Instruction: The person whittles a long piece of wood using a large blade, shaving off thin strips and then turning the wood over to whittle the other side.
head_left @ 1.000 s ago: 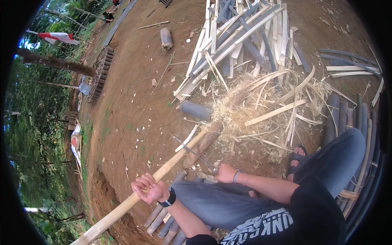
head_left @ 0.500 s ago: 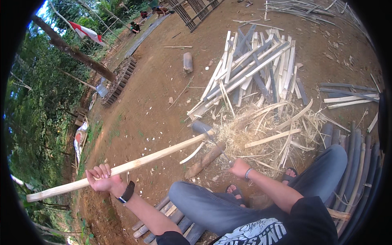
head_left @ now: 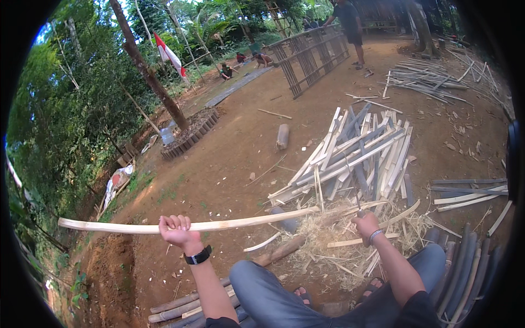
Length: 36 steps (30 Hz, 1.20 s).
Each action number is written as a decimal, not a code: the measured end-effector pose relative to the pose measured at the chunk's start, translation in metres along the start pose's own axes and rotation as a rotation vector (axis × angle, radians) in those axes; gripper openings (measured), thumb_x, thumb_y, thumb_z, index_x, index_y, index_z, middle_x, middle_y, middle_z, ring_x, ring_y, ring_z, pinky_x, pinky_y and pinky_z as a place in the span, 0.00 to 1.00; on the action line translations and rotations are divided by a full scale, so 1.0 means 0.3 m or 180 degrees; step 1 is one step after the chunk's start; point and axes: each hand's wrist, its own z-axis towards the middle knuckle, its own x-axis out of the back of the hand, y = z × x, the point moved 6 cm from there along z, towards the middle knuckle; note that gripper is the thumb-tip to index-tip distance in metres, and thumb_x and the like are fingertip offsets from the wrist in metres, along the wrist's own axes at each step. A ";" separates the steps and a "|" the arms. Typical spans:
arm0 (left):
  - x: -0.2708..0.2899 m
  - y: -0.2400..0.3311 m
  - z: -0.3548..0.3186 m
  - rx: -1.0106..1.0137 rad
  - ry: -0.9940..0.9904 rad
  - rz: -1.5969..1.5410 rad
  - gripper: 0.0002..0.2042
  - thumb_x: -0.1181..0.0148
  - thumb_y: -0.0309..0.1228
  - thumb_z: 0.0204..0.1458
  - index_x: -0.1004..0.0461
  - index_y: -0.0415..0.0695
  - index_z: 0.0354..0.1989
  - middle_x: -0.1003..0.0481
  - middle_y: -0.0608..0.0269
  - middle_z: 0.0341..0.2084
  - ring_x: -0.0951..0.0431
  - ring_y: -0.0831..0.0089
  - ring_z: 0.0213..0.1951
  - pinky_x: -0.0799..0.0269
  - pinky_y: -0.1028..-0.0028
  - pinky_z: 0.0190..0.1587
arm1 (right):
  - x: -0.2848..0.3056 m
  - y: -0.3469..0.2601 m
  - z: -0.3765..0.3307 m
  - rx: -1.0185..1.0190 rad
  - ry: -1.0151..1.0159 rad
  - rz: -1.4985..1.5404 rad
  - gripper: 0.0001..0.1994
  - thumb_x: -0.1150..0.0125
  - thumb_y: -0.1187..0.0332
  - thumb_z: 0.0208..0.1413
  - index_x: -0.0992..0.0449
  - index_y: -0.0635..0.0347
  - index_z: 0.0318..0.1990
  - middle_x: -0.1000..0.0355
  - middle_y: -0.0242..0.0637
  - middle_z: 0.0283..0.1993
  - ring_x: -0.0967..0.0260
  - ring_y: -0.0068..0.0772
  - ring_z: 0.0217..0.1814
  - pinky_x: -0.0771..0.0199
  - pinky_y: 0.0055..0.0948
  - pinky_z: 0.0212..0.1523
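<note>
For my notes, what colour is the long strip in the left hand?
Pale cream, seen in the head view: the bamboo strip held by the left hand.

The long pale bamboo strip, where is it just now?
The bamboo strip lies crosswise in the head view, gripped by the left hand, its far end by the right hand above the shavings.
</note>
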 end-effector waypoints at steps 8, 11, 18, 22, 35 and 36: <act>0.077 -0.382 -0.087 0.0365 -0.0005 0.0652 0.19 0.58 0.36 0.58 0.50 0.52 0.14 0.51 0.74 0.07 0.52 0.82 0.08 0.58 0.77 0.11 | 0.168 -0.153 -0.101 0.0446 0.0188 0.0068 0.14 0.37 0.67 0.44 0.32 0.63 0.14 0.35 0.32 0.12 0.38 0.24 0.12 0.39 0.28 0.15; 0.086 -0.387 -0.079 0.0294 -0.0110 0.0682 0.16 0.57 0.34 0.58 0.48 0.51 0.17 0.50 0.74 0.08 0.52 0.83 0.08 0.57 0.79 0.10 | 0.140 -0.162 -0.096 0.0376 0.0085 0.0540 0.13 0.37 0.69 0.45 0.33 0.61 0.15 0.37 0.30 0.12 0.39 0.23 0.11 0.41 0.26 0.12; 0.109 -0.439 -0.127 -0.0007 -0.0012 0.0934 0.14 0.54 0.30 0.56 0.45 0.50 0.18 0.50 0.75 0.08 0.51 0.85 0.09 0.56 0.79 0.10 | 0.113 -0.237 -0.088 0.0190 -0.0158 0.1116 0.10 0.40 0.72 0.46 0.35 0.59 0.19 0.40 0.30 0.13 0.42 0.23 0.10 0.44 0.24 0.11; 0.110 -0.495 -0.162 -0.0208 -0.0160 0.1196 0.15 0.54 0.29 0.55 0.46 0.50 0.17 0.50 0.76 0.08 0.51 0.85 0.10 0.57 0.80 0.11 | 0.096 -0.252 -0.079 0.0233 -0.0280 0.1225 0.11 0.40 0.71 0.48 0.36 0.56 0.20 0.42 0.26 0.13 0.44 0.20 0.11 0.45 0.22 0.12; -0.106 -0.657 -0.408 0.0240 -0.0283 0.0669 0.13 0.52 0.28 0.53 0.45 0.47 0.17 0.48 0.73 0.08 0.49 0.84 0.10 0.56 0.78 0.12 | 0.101 -0.214 -0.064 0.0114 -0.0325 0.1193 0.11 0.41 0.69 0.49 0.35 0.58 0.20 0.41 0.27 0.13 0.44 0.19 0.11 0.43 0.22 0.12; -0.115 -0.671 -0.417 0.0313 -0.0250 0.0475 0.13 0.53 0.28 0.53 0.45 0.47 0.17 0.48 0.73 0.08 0.50 0.84 0.10 0.56 0.78 0.12 | 0.097 -0.222 -0.070 0.0108 -0.0302 0.1144 0.11 0.41 0.69 0.49 0.35 0.58 0.20 0.41 0.27 0.13 0.44 0.20 0.11 0.43 0.22 0.12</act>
